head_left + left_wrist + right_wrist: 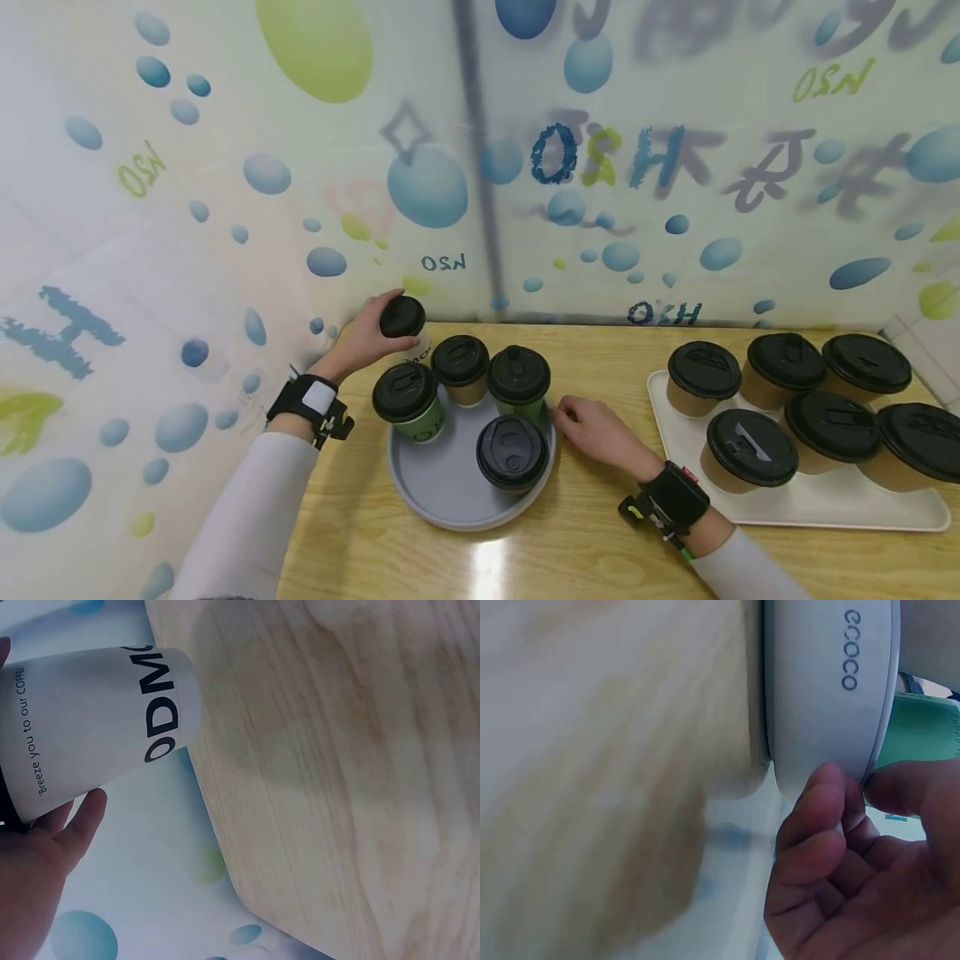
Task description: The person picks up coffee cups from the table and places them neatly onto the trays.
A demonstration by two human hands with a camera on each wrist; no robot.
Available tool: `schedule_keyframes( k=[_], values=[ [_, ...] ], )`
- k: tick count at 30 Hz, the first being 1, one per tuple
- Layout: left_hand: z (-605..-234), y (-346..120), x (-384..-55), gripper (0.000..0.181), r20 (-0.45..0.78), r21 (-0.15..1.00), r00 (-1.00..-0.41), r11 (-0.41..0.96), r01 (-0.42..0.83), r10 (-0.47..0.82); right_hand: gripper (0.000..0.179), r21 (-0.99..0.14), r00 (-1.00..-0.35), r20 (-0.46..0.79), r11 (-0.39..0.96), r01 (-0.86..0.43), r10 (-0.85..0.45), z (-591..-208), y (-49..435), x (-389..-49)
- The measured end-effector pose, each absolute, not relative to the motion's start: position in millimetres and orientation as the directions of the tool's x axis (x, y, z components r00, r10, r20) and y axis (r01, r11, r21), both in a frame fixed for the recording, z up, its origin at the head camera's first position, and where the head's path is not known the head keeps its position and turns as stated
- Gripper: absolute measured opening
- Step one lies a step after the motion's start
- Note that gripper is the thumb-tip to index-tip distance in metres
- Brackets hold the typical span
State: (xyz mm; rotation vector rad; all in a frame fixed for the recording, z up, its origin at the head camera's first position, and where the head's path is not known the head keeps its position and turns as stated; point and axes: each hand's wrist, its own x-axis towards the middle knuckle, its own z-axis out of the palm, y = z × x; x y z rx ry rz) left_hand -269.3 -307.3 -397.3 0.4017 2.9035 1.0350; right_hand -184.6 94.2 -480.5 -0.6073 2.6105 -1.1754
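Observation:
My left hand (pixel 367 335) grips a white paper coffee cup (pixel 97 724) with a black lid (pixel 402 317) near its top, at the back left of the table. In the left wrist view the cup's base shows against the wooden tabletop. Fingers and thumb of my right hand (pixel 600 433) pinch the right edge of a round grey tray (pixel 446 479). In the right wrist view the thumb lies at the tray's rim (pixel 885 712) and the curled fingers against its outer wall. On this tray stand a green cup (pixel 423 423), a brown cup (pixel 467 392), another green cup (pixel 528 408) and a black-lidded cup (pixel 512 454).
At the right, a cream rectangular tray (pixel 847 507) holds several brown cups with black lids (pixel 752 447). A patterned curtain (pixel 570 250) hangs along the back and left edges of the wooden table (pixel 600 533).

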Motion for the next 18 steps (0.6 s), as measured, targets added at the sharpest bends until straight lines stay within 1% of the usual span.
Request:
schedule_keyframes(
  k=[4, 10, 14, 18],
  values=[
    [-398.3, -317.6, -257.9, 0.096, 0.091, 0.633, -0.97, 0.739, 0.23, 0.224, 0.028, -0.729, -0.897, 0.009, 0.611, -0.308, -0.442, -479.9, 91.1, -194.5],
    [-403.8, -326.6, -239.3, 0.097, 0.097, 0.65, -0.983, 0.738, 0.182, 0.157, 0.032, -0.729, -0.907, -0.001, 0.621, -0.287, -0.42, -477.3, 88.9, -202.1],
    [-407.9, -330.6, -228.6, 0.096, 0.118, 0.645, -0.984, 0.744, 0.176, 0.13, 0.034, -0.727, -0.914, -0.004, 0.629, -0.275, -0.405, -473.6, 94.6, -194.7],
    [-412.5, -334.0, -221.7, 0.096, 0.143, 0.647, -0.983, 0.741, 0.182, 0.117, 0.03, -0.716, -0.904, 0.022, 0.625, -0.312, -0.427, -471.0, 103.3, -179.8]
  ],
)
